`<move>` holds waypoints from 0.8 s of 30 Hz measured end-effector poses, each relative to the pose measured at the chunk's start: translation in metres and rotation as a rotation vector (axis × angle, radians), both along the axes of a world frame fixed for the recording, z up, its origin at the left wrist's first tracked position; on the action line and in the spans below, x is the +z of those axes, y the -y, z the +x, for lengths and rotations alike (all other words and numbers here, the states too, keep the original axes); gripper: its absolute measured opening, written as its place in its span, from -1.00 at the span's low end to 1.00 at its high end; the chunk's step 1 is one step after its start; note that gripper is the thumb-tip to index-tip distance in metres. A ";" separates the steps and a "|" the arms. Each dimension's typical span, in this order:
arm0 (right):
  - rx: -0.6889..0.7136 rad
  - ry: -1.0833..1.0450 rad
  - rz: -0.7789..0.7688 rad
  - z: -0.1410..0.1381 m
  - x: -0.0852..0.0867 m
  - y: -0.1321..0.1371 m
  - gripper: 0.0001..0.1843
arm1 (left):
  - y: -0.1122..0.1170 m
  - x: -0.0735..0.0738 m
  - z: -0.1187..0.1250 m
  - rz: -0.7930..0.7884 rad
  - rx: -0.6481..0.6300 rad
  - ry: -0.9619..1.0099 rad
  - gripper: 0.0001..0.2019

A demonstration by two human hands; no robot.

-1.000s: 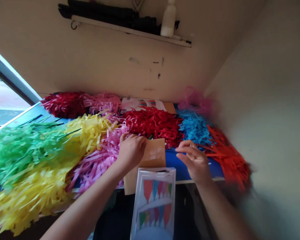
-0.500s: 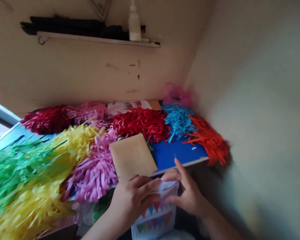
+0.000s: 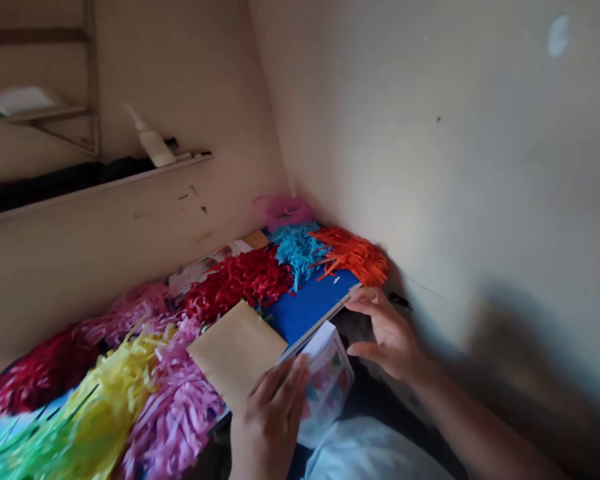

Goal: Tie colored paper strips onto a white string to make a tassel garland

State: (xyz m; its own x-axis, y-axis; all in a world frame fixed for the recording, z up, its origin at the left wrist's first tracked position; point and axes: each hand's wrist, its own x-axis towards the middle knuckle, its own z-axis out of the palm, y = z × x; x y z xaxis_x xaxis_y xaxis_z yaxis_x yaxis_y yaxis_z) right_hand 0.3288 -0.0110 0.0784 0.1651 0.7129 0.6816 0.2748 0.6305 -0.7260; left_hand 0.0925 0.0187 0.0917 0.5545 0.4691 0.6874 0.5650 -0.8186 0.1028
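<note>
My left hand (image 3: 275, 417) grips the left side of a white printed packet (image 3: 330, 390) at the table's front edge, its fingers together over the near face. The packet has colourful pennant shapes on its front and a plain white upper part; I cannot tell whether it is a box or folded card. To its right, my right hand (image 3: 387, 337) is open, thumb and fingers apart, just off the packet. A tan square of paper or card (image 3: 237, 353) lies beside my left hand, which covers its near corner.
Fringed paper bundles cover the blue table (image 3: 300, 307): red (image 3: 243, 280), blue (image 3: 300, 250), orange (image 3: 355, 253), pink (image 3: 175, 400), yellow (image 3: 115, 393) and green (image 3: 45, 440). Walls meet behind. A white bottle (image 3: 155, 147) stands on a narrow shelf (image 3: 80, 192).
My view has swung to the right and tilted. My right hand has come off the packet and opened. The left hand keeps hold of the packet, whose upper part now shows uncovered.
</note>
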 end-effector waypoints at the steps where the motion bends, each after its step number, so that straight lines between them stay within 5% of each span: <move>1: 0.007 -0.126 -0.011 -0.004 -0.001 0.007 -0.58 | 0.001 -0.003 0.003 0.019 0.032 0.014 -0.76; 4: 0.198 -0.576 -0.222 -0.033 -0.006 0.026 -0.79 | 0.006 -0.011 0.007 0.057 0.089 0.019 -0.77; 9: 0.424 -1.086 -0.657 -0.081 -0.020 0.030 -0.69 | 0.023 -0.027 0.009 0.025 0.117 -0.003 -0.71; 15: 0.292 -1.127 -0.667 -0.084 -0.018 0.031 -0.66 | 0.038 -0.035 0.008 -0.072 0.082 0.034 -0.63; 24: 0.176 -1.053 -0.712 -0.083 -0.014 0.031 -0.61 | 0.041 -0.039 0.015 0.004 0.085 0.027 -0.56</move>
State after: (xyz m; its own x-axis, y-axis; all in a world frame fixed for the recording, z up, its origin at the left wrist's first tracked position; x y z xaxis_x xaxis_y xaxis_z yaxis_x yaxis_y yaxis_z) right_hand 0.2458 -0.0423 0.0642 0.2565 0.9314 -0.2582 -0.6818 -0.0149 -0.7314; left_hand 0.1074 -0.0225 0.0530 0.4941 0.5110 0.7034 0.6298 -0.7681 0.1156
